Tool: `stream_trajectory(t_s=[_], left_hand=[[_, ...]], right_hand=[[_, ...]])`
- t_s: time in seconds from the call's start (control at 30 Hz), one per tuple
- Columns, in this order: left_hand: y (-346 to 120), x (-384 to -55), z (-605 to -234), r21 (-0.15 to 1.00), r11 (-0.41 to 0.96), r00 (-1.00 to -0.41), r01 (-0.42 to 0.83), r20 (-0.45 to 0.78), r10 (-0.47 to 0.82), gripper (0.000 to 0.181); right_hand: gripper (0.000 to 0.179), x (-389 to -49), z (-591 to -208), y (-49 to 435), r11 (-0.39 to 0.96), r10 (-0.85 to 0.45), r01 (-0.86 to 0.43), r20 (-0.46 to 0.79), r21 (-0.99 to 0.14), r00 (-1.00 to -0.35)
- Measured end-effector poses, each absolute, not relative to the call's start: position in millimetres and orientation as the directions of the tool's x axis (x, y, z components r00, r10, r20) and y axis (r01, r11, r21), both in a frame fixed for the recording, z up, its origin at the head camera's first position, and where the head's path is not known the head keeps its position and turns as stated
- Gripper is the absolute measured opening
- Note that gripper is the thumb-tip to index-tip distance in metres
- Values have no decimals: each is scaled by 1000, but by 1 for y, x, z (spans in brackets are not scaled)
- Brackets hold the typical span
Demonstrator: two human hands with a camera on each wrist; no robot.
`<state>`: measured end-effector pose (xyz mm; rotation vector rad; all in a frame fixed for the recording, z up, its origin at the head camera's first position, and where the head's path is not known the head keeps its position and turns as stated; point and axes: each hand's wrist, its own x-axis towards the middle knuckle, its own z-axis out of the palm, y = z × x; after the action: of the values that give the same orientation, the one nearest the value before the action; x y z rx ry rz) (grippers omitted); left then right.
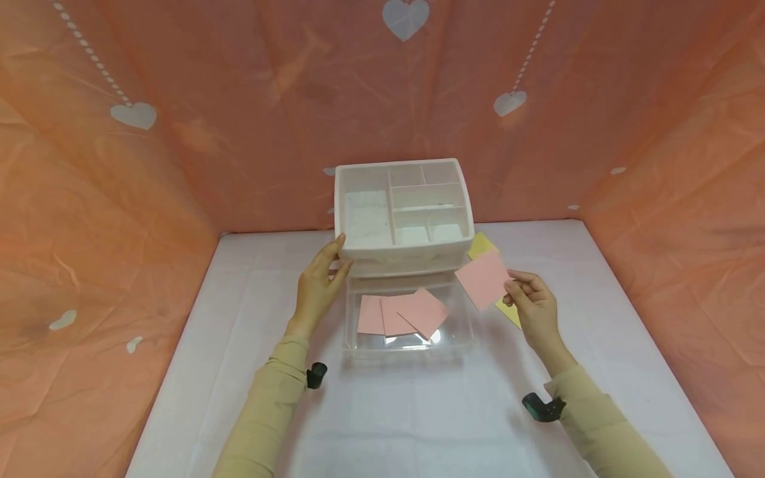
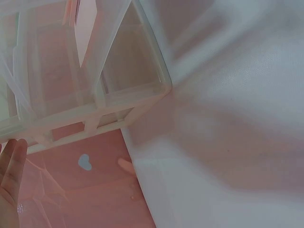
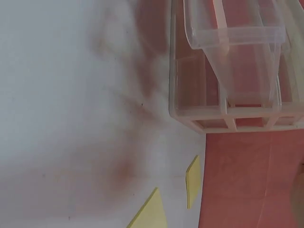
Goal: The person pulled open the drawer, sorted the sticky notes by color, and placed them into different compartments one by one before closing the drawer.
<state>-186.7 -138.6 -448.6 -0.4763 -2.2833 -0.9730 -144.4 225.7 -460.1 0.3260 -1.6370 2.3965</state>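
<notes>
A white drawer organizer (image 1: 406, 249) with a divided top tray stands at the back of the table. Its clear drawer (image 1: 459, 326) is pulled out toward the front, and three pink sticky notes (image 1: 399, 316) lie overlapping inside. My left hand (image 1: 314, 287) touches the organizer's front left corner, its fingers (image 2: 14, 166) fairly straight against the frame. Between thumb and fingers my right hand (image 1: 534, 311) pinches another pink sticky note (image 1: 480, 281), held up beside the drawer's right side. Two yellow pieces of paper (image 3: 193, 183) lie on the table to the organizer's right, partly hidden behind that note in the head view.
A white cloth (image 1: 382, 418) covers the table. Orange sheets with white hearts (image 1: 406, 18) hang at the back and both sides, the rear one close behind the organizer. Dark devices (image 1: 544, 407) are strapped at both wrists.
</notes>
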Motion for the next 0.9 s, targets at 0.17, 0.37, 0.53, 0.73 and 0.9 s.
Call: stream_trajectory(t_s=[0.17,0.37,0.53,0.73,0.9], left_hand=[[-139,-186,-449,529,666,-754,526,653,77,47],[-138,-186,-448,525,662,-745,535,663,76,48],[-139,-187,-449,525,666,-747,530,661,74,47],[-138,-187,-448,531,655,-748,538,659,80,46],[-138,-187,-448,538,658,-758,526,648,76,46]], right_hand=[[25,-146,-461,217,-258,47,-289,287,-922,-957],[23,-147,-462,207,-106,11,-267,267,-958,-964],[15,-151,-464,197,-47,-30,-264,265,-963,-964],[19,-153,-467,187,53,-60,-243,240,-968,-969],[23,-153,-466,182,209,-119,-185,163,-960,-979]])
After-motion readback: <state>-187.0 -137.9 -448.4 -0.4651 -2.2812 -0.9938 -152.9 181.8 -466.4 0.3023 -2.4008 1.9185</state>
